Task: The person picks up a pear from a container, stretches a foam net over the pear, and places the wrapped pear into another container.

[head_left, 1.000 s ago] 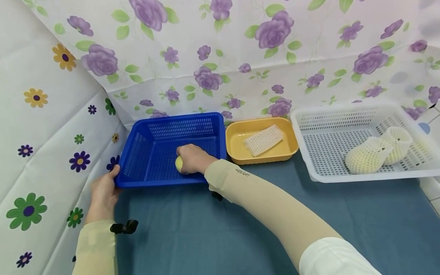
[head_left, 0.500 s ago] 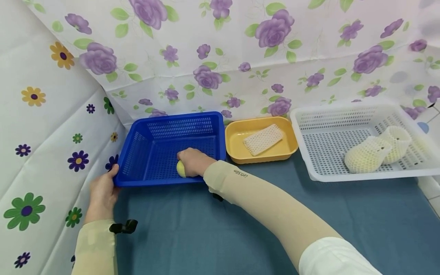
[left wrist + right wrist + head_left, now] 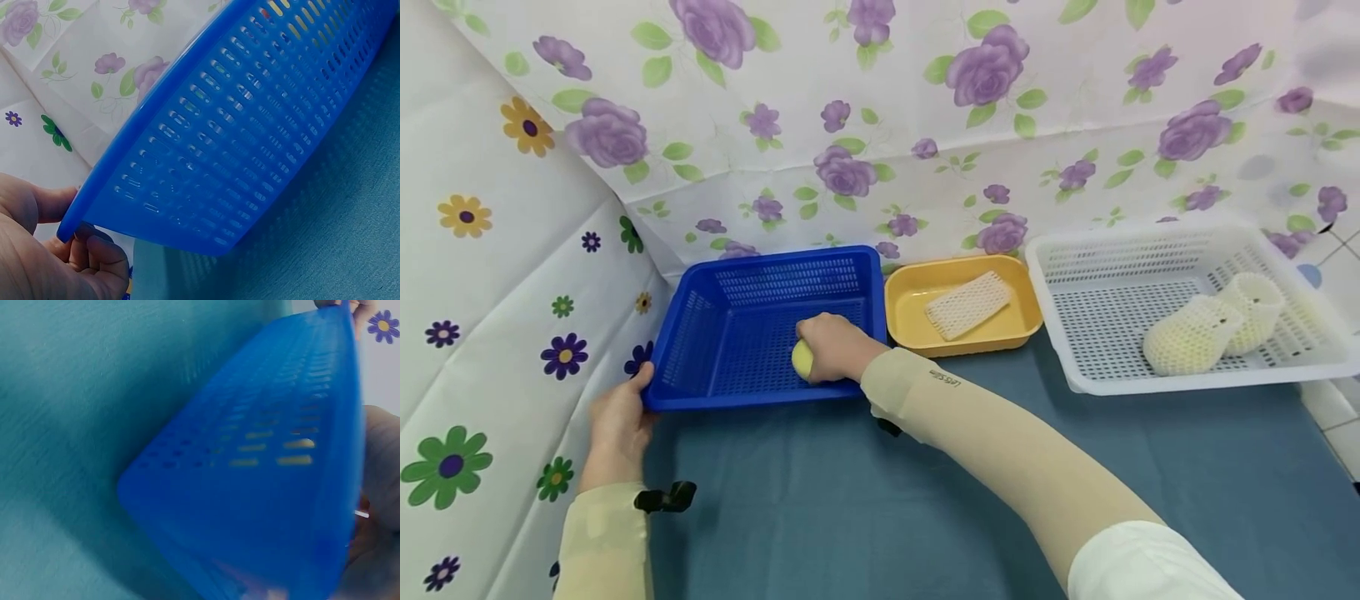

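One surface: blue-green, flowered sheet behind, white tiles far right.
Left hand: pinches blue basket by its rim.
Right hand: curled round yellow thing inside that basket.

A person wears beige arm sleeves on both arms, a white garment sleeve overlapping the right one.
Small dark lettering, apparently "Let'sSlim," marks the right sleeve near its rumpled cuff; an angular black fitting juts from the left wrist, another black piece shows partly beneath the right, and left hand and right hand are gloveless.
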{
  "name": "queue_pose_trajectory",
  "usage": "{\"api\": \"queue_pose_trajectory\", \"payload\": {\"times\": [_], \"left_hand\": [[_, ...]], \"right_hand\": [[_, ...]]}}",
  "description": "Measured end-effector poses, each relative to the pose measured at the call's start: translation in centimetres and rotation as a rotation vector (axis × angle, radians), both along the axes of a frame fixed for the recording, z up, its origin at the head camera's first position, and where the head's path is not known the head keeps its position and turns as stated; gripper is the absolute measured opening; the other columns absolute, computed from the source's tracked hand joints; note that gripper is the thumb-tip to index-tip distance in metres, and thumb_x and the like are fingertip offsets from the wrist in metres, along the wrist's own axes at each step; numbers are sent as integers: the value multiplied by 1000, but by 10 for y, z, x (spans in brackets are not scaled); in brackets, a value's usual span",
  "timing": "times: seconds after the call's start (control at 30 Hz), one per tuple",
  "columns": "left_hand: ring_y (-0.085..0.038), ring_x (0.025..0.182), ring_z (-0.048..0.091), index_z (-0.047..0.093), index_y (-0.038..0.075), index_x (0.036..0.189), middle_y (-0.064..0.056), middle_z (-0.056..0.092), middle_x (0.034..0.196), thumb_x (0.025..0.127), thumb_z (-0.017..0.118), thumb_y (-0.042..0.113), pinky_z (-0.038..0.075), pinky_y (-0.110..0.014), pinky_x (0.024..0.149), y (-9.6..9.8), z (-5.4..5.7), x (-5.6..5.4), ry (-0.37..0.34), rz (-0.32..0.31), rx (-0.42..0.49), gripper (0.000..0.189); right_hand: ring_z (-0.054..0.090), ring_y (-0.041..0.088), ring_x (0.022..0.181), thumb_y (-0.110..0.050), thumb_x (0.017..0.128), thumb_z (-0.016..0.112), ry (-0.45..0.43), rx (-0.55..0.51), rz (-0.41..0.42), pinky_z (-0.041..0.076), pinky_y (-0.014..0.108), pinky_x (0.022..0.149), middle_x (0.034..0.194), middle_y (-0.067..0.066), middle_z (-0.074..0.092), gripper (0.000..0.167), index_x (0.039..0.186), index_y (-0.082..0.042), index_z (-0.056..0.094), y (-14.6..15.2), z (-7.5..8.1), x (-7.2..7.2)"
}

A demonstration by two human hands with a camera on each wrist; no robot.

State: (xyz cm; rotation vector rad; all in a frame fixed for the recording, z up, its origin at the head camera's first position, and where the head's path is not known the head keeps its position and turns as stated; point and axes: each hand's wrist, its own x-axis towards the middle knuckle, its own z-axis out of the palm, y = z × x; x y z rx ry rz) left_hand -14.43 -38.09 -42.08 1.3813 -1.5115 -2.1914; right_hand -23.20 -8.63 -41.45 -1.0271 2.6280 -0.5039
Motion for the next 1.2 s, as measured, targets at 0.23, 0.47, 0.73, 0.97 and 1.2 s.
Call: {"api": "queue_pose_trajectory", "payload": {"times": [0.23, 0.47, 0.73, 0.97, 1.2], "left_hand": [[-7, 106, 53, 38, 17, 140, 9, 49, 128, 70, 82, 24, 53, -22, 63, 1, 0, 0, -3, 12, 1, 83], [-7, 103, 55, 36, 19, 142, 9, 49, 127, 70, 81, 26, 52, -22, 59, 1, -1, 3, -11, 17, -5, 85], [-7, 107, 54, 32, 21, 144, 9, 48, 130, 70, 81, 28, 53, -21, 63, 4, 1, 5, -4, 5, 1, 89], [-6, 98, 59, 37, 21, 141, 9, 54, 119, 70, 81, 26, 54, -24, 63, 2, -1, 6, 1, 11, 26, 84], [-6, 98, 60, 39, 22, 139, 10, 54, 120, 69, 81, 27, 55, -24, 66, 2, -1, 7, 20, 2, 55, 82]], "right_hand": [[54, 12, 84, -38, 66, 81, 1, -86, -80, 50, 24, 71, 102, -3, 59, 67, 121, -14, 51, 21, 19, 4], [53, 9, 85, -42, 63, 80, -6, -235, -149, 49, 24, 67, 106, -7, 59, 70, 122, -19, 51, 50, 39, 20], [54, 7, 90, -41, 62, 82, -76, -453, -249, 51, 26, 71, 110, -11, 57, 69, 122, -26, 51, 100, 51, 41], [55, 12, 94, -40, 62, 83, -101, -589, -346, 52, 30, 72, 109, -13, 58, 67, 120, -29, 53, 145, 48, 50], [54, 14, 98, -47, 62, 82, -54, -584, -468, 51, 33, 76, 114, -11, 57, 70, 123, -30, 52, 184, 41, 56]]}}
